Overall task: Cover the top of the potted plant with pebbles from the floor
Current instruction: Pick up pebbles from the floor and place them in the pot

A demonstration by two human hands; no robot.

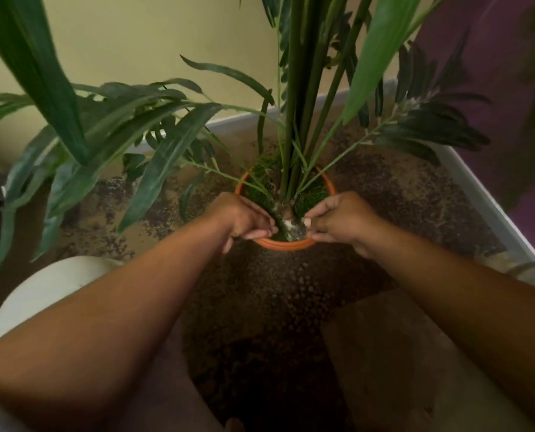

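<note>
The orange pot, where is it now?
In the head view the orange pot stands on the floor at centre, near the wall corner, with the left hand and right hand at its near rim.

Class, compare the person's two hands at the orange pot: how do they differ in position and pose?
The left hand rests on the pot's near-left rim, fingers curled downward; the right hand sits at the near-right rim, fingertips pinched toward the stems' base. Whether either holds pebbles cannot be told. Both reach over the rim.
</note>
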